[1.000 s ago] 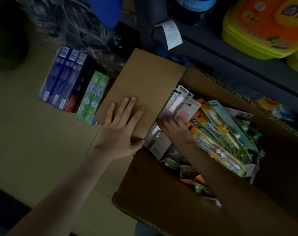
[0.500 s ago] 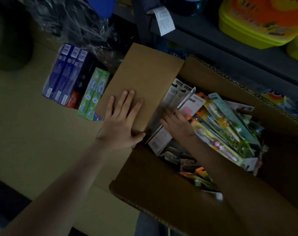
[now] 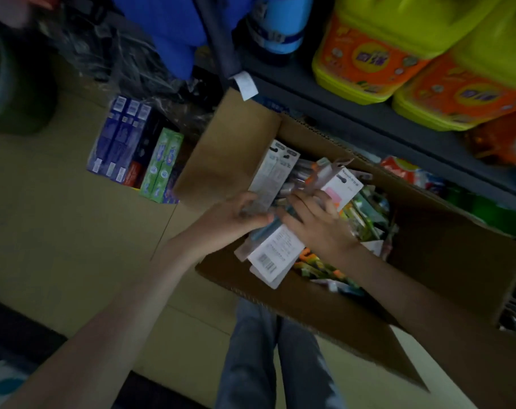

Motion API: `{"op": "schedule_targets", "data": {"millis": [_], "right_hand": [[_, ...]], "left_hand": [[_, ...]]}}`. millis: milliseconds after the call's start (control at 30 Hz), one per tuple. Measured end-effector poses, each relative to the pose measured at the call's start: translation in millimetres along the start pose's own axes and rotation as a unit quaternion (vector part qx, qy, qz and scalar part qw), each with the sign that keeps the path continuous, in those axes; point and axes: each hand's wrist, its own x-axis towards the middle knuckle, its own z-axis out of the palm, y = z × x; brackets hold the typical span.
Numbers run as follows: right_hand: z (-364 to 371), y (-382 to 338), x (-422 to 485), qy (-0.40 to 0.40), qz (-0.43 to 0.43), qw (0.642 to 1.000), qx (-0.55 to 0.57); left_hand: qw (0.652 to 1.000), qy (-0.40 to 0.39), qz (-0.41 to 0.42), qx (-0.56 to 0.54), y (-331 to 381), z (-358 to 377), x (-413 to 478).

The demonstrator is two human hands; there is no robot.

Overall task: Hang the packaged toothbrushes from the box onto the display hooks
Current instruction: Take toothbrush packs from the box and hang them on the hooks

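An open cardboard box point(image 3: 445, 261) sits on the floor, filled with several packaged toothbrushes point(image 3: 365, 214). My right hand point(image 3: 315, 222) grips a bundle of white-backed toothbrush packs point(image 3: 276, 252) lifted at the box's left side. My left hand point(image 3: 233, 216) holds the left edge of the same bundle, its fingers curled against the grey packs point(image 3: 276, 172). No display hooks are in view.
Toothpaste cartons point(image 3: 132, 149) lie on the floor left of the box flap point(image 3: 230, 149). A dark shelf point(image 3: 368, 113) behind carries yellow detergent jugs point(image 3: 398, 54). My jeans-clad legs point(image 3: 274, 358) stand below the box.
My left hand left the box flap and moved right onto the packs. My right hand has raised a bundle of packs out of the pile. The camera shifted closer and down.
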Motion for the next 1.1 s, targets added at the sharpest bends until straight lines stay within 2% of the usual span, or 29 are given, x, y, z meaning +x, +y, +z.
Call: {"op": "schedule_targets", "data": {"millis": [100,233,300,433,533,633,700,733,767,800,833,867,900,933,967,1000,1100], "right_hand": [[-53.1,0.3,-5.3,0.023,0.009,1.000,0.018],[-90.0,4.2,-7.9,0.012,0.000,1.000,-0.022],[-95.9,9.5,-12.6,-0.012,-0.011,0.999,-0.044],[-106.9,17.7,-32.6,-0.092,0.001,0.992,-0.082],[-123.4,20.8,-41.0,-0.108,0.020,0.989,-0.095],[-145.3,22.2,-43.8,-0.079,0.097,0.987,-0.104],[-163.0,22.1,-44.2,-0.068,0.208,0.974,-0.056],[-174.5,21.2,-43.4,-0.043,0.273,0.961,0.001],[-185.8,20.1,-41.2,0.000,0.338,0.938,0.079],[-199.9,18.3,-37.3,0.049,0.412,0.892,0.177],[-214.3,18.3,-34.5,0.085,0.494,0.808,0.311],[-232.8,19.1,-28.9,0.112,0.564,0.670,0.469],[-254.6,19.7,-20.5,0.126,0.593,0.500,0.619],[-274.0,20.1,-14.7,0.120,0.576,0.355,0.727],[-292.7,20.2,-9.7,0.098,0.540,0.283,0.787],[-310.0,19.6,-4.2,0.086,0.505,0.262,0.818],[-356.1,18.8,9.3,0.118,0.468,0.237,0.843]], "left_hand": [[0.994,-0.088,-0.046,-0.044,28.4,7.7,-20.9],[0.976,-0.189,-0.081,-0.068,57.1,23.9,-31.6],[0.975,-0.194,-0.086,-0.058,63.3,35.1,-31.7],[0.984,-0.154,-0.077,-0.039,74.0,55.1,-34.6],[0.985,-0.154,-0.069,-0.038,85.0,62.9,-45.3],[0.986,-0.147,-0.052,-0.059,96.8,62.4,-61.5],[0.986,-0.140,-0.043,-0.080,108.0,58.2,-77.4],[0.986,-0.140,-0.039,-0.087,114.7,55.5,-86.6],[0.985,-0.144,-0.032,-0.092,121.5,52.7,-95.6],[0.984,-0.149,-0.023,-0.099,128.6,49.7,-105.3],[0.983,-0.152,-0.014,-0.105,134.9,46.7,-113.4],[0.982,-0.153,-0.003,-0.110,142.5,43.3,-121.5],[0.982,-0.153,0.007,-0.115,151.8,39.8,-129.5],[0.980,-0.155,0.018,-0.122,162.9,36.8,-139.0],[0.979,-0.158,0.028,-0.126,173.3,34.1,-148.1],[0.978,-0.161,0.039,-0.130,184.2,31.9,-157.3],[0.977,-0.152,0.087,-0.119,217.0,26.1,-188.7]]}}
